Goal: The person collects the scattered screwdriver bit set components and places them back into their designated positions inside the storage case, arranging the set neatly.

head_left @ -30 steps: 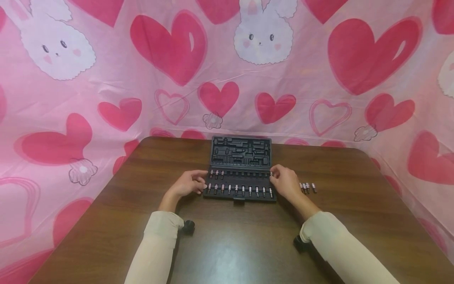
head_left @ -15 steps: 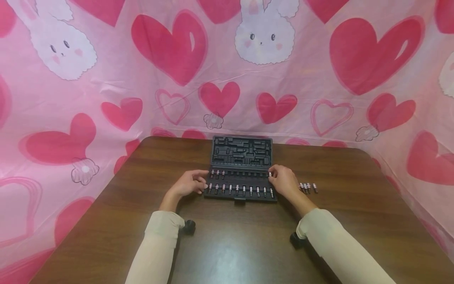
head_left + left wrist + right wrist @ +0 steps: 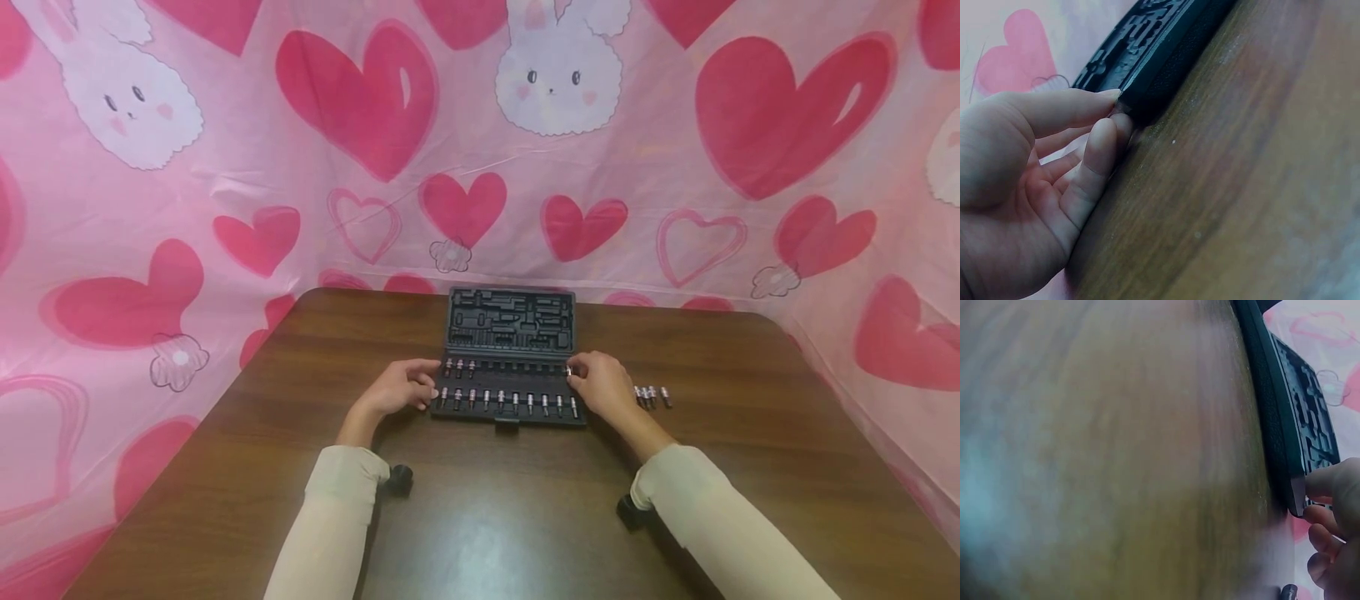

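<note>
A black moulded tool case lies open on the table, lid tipped back. Short chrome bit sockets fill its front row; three more sit at the left of the back row. My left hand rests against the case's left side, index fingertip and thumb touching it; in the left wrist view the fingers meet the case corner. At the right end of the back row, my right hand pinches a bit socket, mostly hidden by the fingers.
Several loose bit sockets lie on the wooden table just right of the right hand. Black wrist devices hang below both cuffs. A pink heart-and-rabbit cloth walls the table at the back and sides.
My right hand has shifted slightly left over the right end of the back row with the bit socket, its fingers tilting a little. The left hand stays at the case's side.
</note>
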`<move>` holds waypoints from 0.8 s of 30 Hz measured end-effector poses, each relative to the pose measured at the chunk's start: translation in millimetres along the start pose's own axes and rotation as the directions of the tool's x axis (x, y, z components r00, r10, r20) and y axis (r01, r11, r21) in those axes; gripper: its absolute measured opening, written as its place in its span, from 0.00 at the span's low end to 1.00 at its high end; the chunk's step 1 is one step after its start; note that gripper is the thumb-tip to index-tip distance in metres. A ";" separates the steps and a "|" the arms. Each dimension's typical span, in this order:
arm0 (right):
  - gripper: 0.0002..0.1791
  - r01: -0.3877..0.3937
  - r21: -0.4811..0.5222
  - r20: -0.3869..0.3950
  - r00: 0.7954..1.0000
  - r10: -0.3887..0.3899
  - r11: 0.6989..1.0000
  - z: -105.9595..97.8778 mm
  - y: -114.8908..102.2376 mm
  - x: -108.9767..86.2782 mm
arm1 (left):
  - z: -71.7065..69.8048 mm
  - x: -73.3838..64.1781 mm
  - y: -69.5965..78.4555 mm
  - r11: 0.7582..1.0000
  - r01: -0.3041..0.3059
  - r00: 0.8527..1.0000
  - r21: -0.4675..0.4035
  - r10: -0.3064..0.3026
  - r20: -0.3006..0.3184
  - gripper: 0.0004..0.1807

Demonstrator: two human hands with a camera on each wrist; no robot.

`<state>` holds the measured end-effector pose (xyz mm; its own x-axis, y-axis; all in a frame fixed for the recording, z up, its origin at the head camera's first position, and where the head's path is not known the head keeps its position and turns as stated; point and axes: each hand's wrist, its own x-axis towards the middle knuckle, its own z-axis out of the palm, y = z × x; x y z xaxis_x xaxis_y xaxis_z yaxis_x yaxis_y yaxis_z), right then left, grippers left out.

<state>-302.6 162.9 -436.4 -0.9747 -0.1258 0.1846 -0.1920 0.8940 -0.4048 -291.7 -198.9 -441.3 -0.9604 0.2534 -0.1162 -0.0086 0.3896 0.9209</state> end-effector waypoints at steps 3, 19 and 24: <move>0.14 0.023 -0.019 0.009 1.000 -0.023 1.000 -0.7 -1.1 0.6 | 0.0 -0.5 -0.2 1.000 0.004 1.000 -0.002 -0.004 -0.003 0.29; 0.14 -0.004 0.016 0.038 0.999 0.004 1.000 -5.7 -5.3 1.2 | -0.4 0.2 0.6 1.000 0.005 1.000 -0.005 -0.005 -0.006 0.29; 0.15 -0.039 0.040 0.049 0.998 0.037 0.998 -5.3 -3.1 0.0 | 0.5 2.8 -2.3 1.000 -0.011 1.000 -0.020 0.011 0.006 0.29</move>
<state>-301.4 162.4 -430.5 -0.9856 -0.1138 0.1251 -0.1584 0.8802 -0.4474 -294.2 -198.6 -443.9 -0.9588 0.2629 -0.1077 -0.0034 0.3685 0.9296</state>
